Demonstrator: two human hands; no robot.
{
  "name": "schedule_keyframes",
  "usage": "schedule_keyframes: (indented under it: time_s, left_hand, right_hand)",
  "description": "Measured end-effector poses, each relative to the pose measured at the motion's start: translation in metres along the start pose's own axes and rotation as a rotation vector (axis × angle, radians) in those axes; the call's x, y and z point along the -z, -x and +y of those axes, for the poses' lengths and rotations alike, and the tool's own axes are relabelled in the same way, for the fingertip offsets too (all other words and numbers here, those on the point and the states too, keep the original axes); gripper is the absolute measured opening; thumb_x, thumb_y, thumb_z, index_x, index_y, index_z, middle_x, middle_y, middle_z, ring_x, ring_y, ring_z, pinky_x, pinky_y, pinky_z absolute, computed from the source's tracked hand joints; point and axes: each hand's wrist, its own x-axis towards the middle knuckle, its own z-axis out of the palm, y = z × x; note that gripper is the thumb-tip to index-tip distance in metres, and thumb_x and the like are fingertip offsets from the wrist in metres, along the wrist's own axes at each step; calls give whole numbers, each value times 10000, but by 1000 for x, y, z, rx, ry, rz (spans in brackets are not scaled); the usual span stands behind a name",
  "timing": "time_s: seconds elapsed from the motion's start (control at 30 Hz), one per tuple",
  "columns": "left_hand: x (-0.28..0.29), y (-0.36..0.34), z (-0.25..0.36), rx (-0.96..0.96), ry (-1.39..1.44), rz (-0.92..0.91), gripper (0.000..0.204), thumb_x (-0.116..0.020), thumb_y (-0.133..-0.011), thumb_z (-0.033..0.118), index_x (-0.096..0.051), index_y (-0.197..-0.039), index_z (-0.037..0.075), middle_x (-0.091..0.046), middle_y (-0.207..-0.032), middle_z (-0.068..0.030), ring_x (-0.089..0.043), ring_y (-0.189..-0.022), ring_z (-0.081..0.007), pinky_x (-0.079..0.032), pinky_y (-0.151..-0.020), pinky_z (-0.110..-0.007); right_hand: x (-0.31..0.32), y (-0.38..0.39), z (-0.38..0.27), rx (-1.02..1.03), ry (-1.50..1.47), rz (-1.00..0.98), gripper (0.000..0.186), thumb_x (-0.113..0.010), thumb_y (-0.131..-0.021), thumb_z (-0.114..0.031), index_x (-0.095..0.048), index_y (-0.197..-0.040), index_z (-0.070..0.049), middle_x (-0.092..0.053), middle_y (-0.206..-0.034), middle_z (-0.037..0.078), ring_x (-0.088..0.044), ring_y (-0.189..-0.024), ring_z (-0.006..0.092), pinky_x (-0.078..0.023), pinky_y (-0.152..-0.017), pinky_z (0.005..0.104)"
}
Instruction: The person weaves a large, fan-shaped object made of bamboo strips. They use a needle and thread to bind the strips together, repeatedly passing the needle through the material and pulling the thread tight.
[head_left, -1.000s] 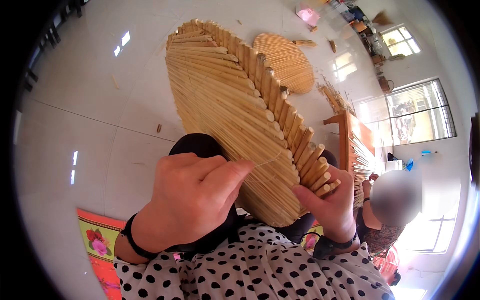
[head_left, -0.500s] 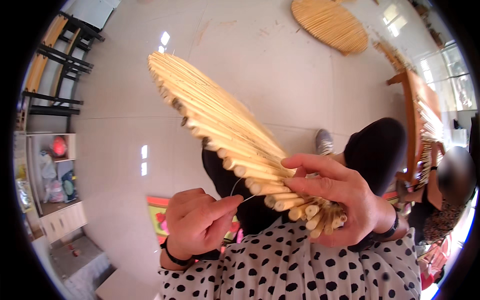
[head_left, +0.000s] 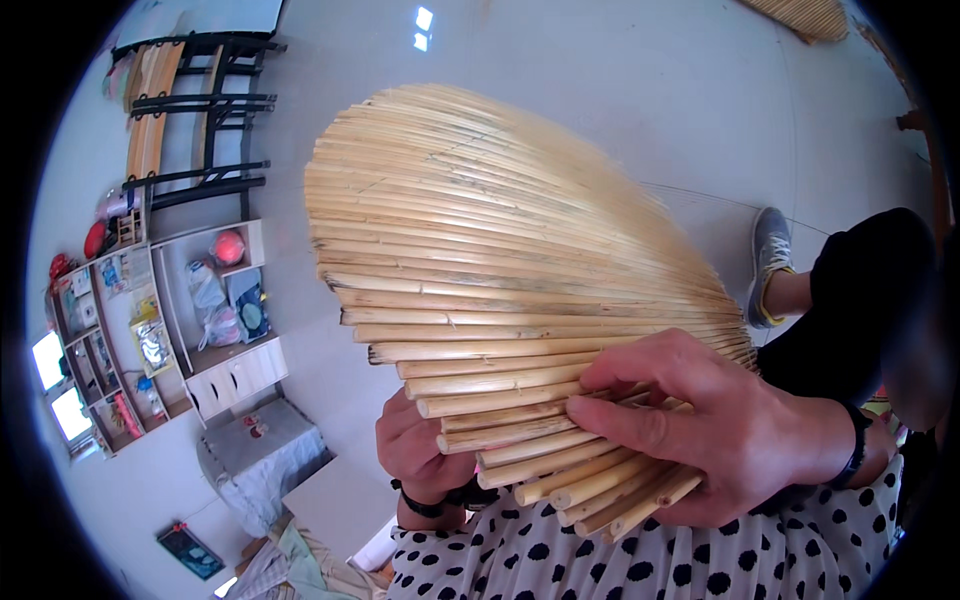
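Observation:
A flat, rounded mat of straw-coloured sticks spans the middle of my view, its near sticks ending in staggered round cut ends. My right hand grips it at the lower right, thumb and fingers closed over the sticks. My left hand is curled at the mat's lower-left edge, partly behind the stick ends; whatever it may hold is hidden. The mat is above my lap and polka-dot garment.
Pale floor tiles surround me, with my shoe at the right. Another stick mat lies at the top. Stacked black metal frames, cluttered shelving and a grey covered box stand at the left. A wooden edge shows far right.
The mat has flipped and turned to show its broad face, sticks lying more sideways. My right hand has moved right; my left has gone behind the stick ends. The view has swung leftward.

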Motion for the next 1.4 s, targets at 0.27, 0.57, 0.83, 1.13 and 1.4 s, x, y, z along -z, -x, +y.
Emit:
schedule_keyframes:
  time_s: [0.27, 0.57, 0.83, 1.13, 1.4]
  left_hand:
    - [-10, 27, 1, 172, -4, 130, 106, -649, -697, -45, -700, -782, -5, -710, -790, -137, -648, -635, -259, -511, -593, -300]
    - [-16, 15, 20, 139, -50, 173, 136, -650, -701, -42, -688, -823, 4, -710, -778, -133, -644, -597, -249, -495, -571, -290]
    - [-26, 16, 32, 215, -40, 195, 185, -654, -672, -60, -698, -839, 5, -709, -765, -133, -649, -595, -248, -477, -577, -291]
    - [-28, 14, 32, 208, -96, 81, 204, -645, -667, -54, -716, -845, 17, -700, -741, -115, -633, -580, -240, -455, -559, -284]
    - [-39, 14, 35, 252, -57, 149, 138, -651, -739, -21, -704, -866, -8, -705, -755, -114, -647, -583, -228, -475, -558, -285]
  right_hand:
    - [-4, -3, 5, 20, 15, 14, 847, -830, -602, -168, -497, -1329, 110, -452, -1270, 232, -534, -1087, 333, -527, -875, 369]
    - [-1, -6, 2, 4, 13, 38, 837, -853, -626, -195, -503, -1320, 114, -473, -1182, 208, -547, -1015, 299, -543, -798, 337]
    - [2, -6, 4, 20, 23, 46, 796, -867, -687, -278, -537, -1300, 109, -484, -1108, 169, -551, -944, 254, -540, -759, 311]
    - [5, -3, 10, 69, 66, 67, 780, -856, -713, -310, -547, -1281, 125, -517, -1078, 165, -560, -891, 245, -529, -726, 305]
    - [7, -3, 11, 94, 63, 81, 791, -862, -705, -321, -550, -1274, 130, -518, -1076, 163, -561, -875, 239, -521, -712, 306]
